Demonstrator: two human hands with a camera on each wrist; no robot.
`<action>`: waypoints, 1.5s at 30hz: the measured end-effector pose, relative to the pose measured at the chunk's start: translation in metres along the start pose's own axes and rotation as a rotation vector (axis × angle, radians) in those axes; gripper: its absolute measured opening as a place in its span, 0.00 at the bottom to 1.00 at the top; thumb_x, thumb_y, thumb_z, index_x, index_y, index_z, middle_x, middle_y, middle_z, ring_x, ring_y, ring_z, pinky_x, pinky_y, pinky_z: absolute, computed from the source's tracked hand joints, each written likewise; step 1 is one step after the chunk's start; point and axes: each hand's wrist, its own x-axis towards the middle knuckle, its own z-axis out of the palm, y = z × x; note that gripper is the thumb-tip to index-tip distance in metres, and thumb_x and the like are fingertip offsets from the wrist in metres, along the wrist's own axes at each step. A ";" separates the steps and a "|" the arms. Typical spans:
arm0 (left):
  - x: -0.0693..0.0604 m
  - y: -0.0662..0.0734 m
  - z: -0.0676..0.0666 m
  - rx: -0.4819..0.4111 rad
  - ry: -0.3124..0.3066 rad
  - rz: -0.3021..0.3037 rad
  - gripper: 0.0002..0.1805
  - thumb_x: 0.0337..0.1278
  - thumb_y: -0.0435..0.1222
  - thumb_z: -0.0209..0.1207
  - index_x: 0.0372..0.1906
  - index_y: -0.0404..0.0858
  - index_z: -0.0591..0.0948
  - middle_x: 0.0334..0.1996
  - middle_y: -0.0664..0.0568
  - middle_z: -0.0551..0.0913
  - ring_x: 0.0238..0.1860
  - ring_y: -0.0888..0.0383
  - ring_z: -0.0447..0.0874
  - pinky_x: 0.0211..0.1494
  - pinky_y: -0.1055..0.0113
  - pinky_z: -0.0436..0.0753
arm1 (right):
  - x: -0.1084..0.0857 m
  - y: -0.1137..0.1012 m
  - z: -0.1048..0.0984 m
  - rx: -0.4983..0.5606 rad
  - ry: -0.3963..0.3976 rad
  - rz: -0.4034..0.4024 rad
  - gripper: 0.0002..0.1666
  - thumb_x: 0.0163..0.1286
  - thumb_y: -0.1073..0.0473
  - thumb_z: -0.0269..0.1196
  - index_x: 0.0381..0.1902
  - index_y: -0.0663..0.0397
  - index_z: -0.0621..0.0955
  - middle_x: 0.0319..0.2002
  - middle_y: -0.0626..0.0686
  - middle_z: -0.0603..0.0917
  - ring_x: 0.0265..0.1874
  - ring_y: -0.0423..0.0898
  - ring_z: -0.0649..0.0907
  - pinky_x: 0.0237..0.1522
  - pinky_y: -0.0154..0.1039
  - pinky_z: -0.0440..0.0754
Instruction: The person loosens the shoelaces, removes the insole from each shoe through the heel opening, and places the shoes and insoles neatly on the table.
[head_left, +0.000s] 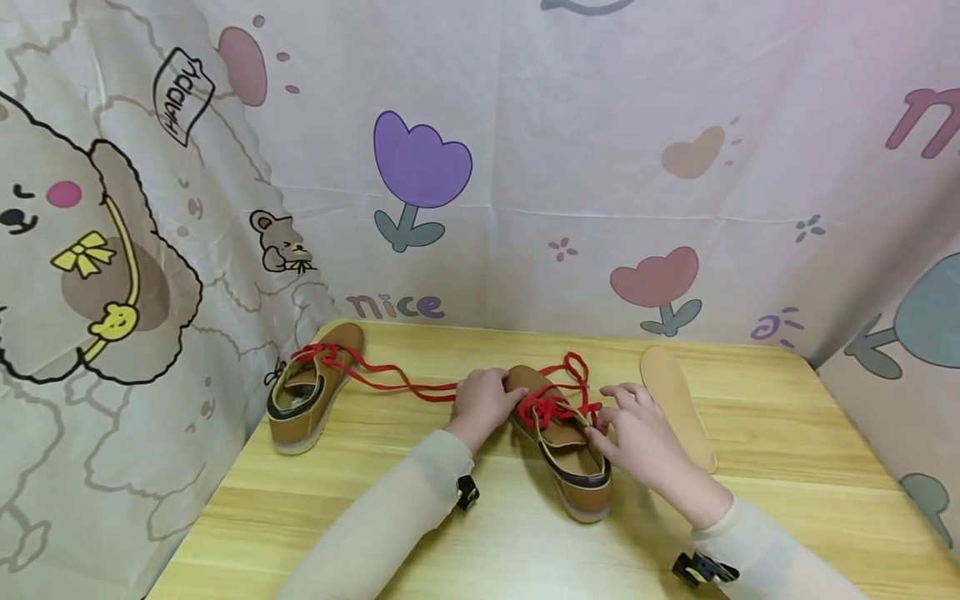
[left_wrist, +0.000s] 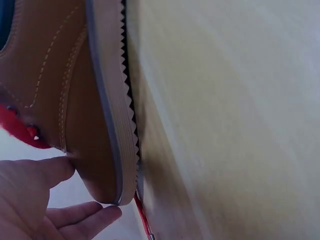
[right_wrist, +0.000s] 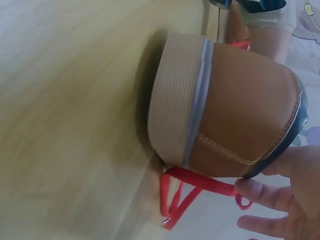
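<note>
A brown lace-up shoe point(head_left: 588, 500) rests on the table with its toe pointing away and its red shoelace point(head_left: 551, 407) bunched over the tongue. My left hand point(head_left: 483, 404) grips its toe, and in the left wrist view the thumb point(left_wrist: 59, 170) presses the upper while fingertips meet the toe's front. At the right side of the opening, my right hand point(head_left: 645, 433) pinches the edge between thumb and index finger, its other fingers spread. The right wrist view shows the heel point(right_wrist: 245, 105), with the thumb partly hidden behind the dark collar and a red lace loop beside the index finger.
A second brown shoe point(head_left: 303, 429) stands at the far left, its long red laces point(head_left: 397, 386) stretching toward my left hand. A tan insole point(head_left: 678, 408) lies flat to the right. Patterned curtains point(head_left: 525, 167) rise behind the wooden table point(head_left: 450, 550) and at both sides.
</note>
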 end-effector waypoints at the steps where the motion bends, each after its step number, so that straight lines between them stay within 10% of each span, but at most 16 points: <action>1: 0.001 -0.001 0.000 -0.015 -0.003 0.017 0.29 0.63 0.55 0.63 0.60 0.41 0.83 0.55 0.47 0.84 0.58 0.45 0.79 0.63 0.48 0.74 | 0.000 -0.001 -0.001 -0.001 -0.002 0.005 0.14 0.61 0.51 0.71 0.19 0.41 0.80 0.57 0.61 0.80 0.60 0.64 0.71 0.58 0.65 0.71; 10: 0.023 -0.009 0.007 -0.104 -0.130 0.228 0.28 0.75 0.49 0.52 0.71 0.40 0.73 0.72 0.46 0.70 0.76 0.39 0.55 0.74 0.40 0.56 | -0.006 -0.010 -0.014 -0.058 -0.072 0.021 0.26 0.59 0.49 0.71 0.09 0.39 0.70 0.50 0.58 0.84 0.57 0.62 0.74 0.52 0.62 0.75; 32: 0.013 -0.027 -0.013 -0.131 -0.246 0.243 0.24 0.72 0.42 0.58 0.67 0.39 0.76 0.67 0.49 0.75 0.77 0.41 0.52 0.76 0.42 0.52 | 0.009 0.005 -0.011 -0.035 -0.107 0.030 0.21 0.61 0.51 0.73 0.13 0.39 0.77 0.54 0.61 0.82 0.60 0.64 0.71 0.53 0.65 0.74; 45: 0.011 -0.044 -0.015 -0.100 -0.213 0.364 0.21 0.74 0.42 0.55 0.65 0.39 0.79 0.64 0.48 0.79 0.75 0.37 0.57 0.74 0.38 0.54 | 0.001 0.001 -0.025 -0.082 -0.091 0.011 0.25 0.54 0.55 0.74 0.08 0.40 0.72 0.44 0.57 0.86 0.48 0.59 0.78 0.47 0.55 0.80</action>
